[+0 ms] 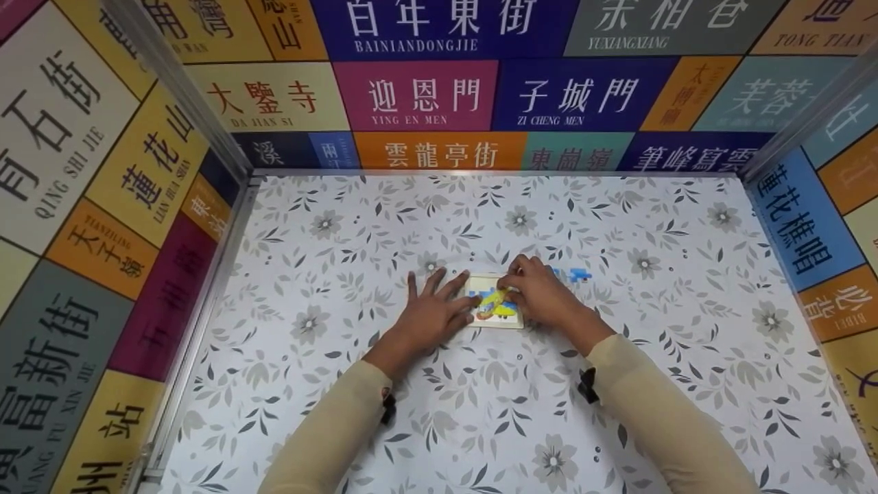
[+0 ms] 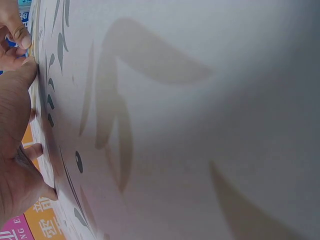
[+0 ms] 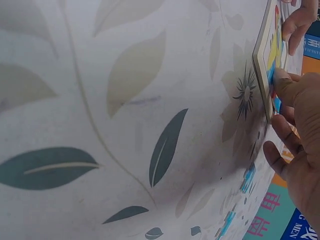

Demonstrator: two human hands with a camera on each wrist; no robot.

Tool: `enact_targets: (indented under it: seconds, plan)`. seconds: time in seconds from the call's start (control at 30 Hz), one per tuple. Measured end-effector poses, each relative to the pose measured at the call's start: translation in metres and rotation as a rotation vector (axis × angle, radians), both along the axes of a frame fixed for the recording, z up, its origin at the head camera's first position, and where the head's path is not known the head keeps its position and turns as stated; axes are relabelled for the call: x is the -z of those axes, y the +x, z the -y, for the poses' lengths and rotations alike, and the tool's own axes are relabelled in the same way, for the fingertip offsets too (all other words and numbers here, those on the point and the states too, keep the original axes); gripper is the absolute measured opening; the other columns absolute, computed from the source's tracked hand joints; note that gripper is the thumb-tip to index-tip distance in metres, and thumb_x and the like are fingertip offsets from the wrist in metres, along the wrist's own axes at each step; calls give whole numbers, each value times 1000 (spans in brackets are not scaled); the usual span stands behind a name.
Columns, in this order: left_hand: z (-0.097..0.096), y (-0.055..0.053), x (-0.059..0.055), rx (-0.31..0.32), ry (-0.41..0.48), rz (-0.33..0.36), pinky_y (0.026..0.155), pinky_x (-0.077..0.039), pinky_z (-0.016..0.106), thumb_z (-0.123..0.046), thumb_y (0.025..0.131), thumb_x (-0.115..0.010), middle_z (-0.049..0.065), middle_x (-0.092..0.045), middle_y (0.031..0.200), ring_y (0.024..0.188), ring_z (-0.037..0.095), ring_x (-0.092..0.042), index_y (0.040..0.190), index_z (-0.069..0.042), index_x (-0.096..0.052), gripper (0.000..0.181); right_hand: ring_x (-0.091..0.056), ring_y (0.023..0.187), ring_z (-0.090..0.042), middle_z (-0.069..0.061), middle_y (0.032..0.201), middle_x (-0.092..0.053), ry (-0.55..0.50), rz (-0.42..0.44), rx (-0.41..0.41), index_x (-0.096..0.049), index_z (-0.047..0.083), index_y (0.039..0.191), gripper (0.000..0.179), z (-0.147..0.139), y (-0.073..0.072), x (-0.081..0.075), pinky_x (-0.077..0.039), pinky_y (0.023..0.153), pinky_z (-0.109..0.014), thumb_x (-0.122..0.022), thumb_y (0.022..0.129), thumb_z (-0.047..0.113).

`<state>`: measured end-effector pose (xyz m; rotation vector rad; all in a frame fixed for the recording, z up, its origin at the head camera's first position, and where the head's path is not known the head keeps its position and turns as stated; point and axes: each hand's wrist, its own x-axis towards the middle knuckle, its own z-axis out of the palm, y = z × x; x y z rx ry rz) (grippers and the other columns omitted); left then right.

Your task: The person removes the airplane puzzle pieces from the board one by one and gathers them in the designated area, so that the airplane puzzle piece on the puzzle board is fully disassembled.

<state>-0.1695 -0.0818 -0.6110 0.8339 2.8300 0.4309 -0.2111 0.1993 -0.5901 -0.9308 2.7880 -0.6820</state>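
A small jigsaw puzzle board [image 1: 483,282] with a pale frame and a yellow, blue and red picture lies flat on the table. My left hand [image 1: 431,317] rests beside its left edge, fingers spread, with the thumb and fingertips reaching onto the board. Over the board's upper right part, my right hand [image 1: 542,291] pinches a puzzle piece between thumb and fingers, mostly hidden by them. In the right wrist view, the right thumb [image 3: 285,85] presses close at the picture's surface, near the board's edge [image 3: 260,65].
Loose blue puzzle pieces [image 1: 579,274] lie on the table just right of the right hand. A white cloth with grey leaves and flowers [image 1: 384,226] covers the table. Panels with coloured lettering [image 1: 425,96] wall the back and both sides.
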Motion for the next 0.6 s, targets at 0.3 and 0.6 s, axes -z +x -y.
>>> enact_targets:
  seconds: [0.3,0.6]
  plan:
    - [0,2,-2,2,-2,-1,125,-12,90,-55,117,-42,-1,-28,185,171,44,-23,164,-42,-54,50,-48,102,-32,-15,119,-56,-18,-8,-42,-83,10,122,22,1,0,-5,-45,86,-55,-73,104,1]
    - [-1,1,-1,0,-13,1,125,-11,91,-57,116,-41,-1,-27,185,171,45,-23,164,-43,-53,51,-50,108,-32,-13,122,-58,90,18,-29,-83,13,126,23,1,-1,-14,-43,94,-58,-73,106,8]
